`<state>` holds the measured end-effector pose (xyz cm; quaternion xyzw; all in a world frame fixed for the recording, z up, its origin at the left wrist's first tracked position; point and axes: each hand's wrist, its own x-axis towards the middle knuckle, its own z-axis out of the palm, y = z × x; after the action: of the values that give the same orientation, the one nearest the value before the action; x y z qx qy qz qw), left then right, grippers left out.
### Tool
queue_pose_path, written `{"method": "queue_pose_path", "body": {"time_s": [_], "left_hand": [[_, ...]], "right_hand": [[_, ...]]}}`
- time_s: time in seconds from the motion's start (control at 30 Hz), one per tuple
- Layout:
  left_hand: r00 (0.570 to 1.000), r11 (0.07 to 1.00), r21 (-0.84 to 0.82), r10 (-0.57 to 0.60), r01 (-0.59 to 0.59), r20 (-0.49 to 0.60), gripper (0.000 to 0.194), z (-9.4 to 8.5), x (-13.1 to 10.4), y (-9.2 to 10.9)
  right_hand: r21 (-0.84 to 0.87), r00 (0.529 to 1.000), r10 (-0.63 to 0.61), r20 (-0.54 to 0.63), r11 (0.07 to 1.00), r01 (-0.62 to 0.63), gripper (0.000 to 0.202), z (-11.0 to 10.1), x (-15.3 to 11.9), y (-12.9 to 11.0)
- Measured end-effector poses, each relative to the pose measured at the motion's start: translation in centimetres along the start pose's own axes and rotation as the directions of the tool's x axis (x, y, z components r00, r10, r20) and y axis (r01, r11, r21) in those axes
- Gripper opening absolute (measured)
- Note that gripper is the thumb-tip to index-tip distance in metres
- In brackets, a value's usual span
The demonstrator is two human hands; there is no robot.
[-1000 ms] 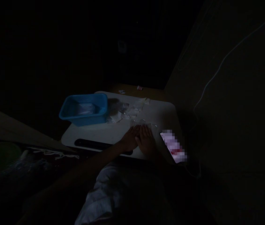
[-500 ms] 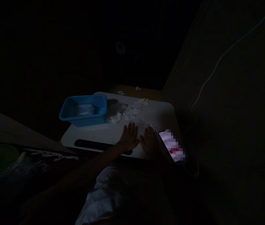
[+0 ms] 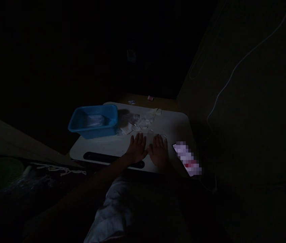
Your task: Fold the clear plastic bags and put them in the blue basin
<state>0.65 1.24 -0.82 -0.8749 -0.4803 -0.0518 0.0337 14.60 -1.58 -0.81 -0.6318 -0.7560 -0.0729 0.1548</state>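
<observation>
My left hand lies palm down over the white tabletop, fingers stretched out and spread. Beside it, my right hand is also flat with its fingers extended, thumbs close together. A clear, shiny piece of plastic shows at the fingertips; how much of it lies under the palms is hidden. Just beyond are crumpled clear plastic and whitish scraps, with more pale wrapping farther back. The scene is very dark, so fine details are lost.
A blue plastic basin with a clear plastic packet inside stands at the table's left. To the right lies a lit phone. A small pinkish spool sits behind the table. A white cable runs down the right wall.
My hands have shifted slightly apart at the fingers, the left one a little left, both still flat. The whole view has moved slightly with my head.
</observation>
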Motion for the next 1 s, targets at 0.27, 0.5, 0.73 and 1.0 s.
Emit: {"method": "queue_pose_path", "body": {"time_s": [0.27,0.5,0.73,1.0], "left_hand": [[1.000,1.000,-0.016,-0.012,0.012,-0.008,0.062,0.0,-0.1,0.1],[1.000,1.000,-0.015,-0.008,0.008,-0.008,0.066,-0.2,-0.3,0.3],[1.000,1.000,-0.031,-0.004,0.004,-0.012,0.059,-0.3,-0.7,-1.1],[0.999,0.998,0.048,-0.048,0.048,-0.005,0.049,-2.4,-1.1,-3.7]], "right_hand": [[0.016,0.999,-0.041,0.023,0.999,0.040,0.054,0.8,0.6,0.7],[-0.016,0.999,0.032,-0.021,0.999,-0.032,0.055,0.5,-0.1,1.8],[-0.025,0.999,0.037,-0.011,0.999,-0.037,0.057,0.4,0.0,1.6],[-0.026,1.000,0.029,-0.002,0.999,-0.029,0.056,0.6,-0.1,1.9]]}}
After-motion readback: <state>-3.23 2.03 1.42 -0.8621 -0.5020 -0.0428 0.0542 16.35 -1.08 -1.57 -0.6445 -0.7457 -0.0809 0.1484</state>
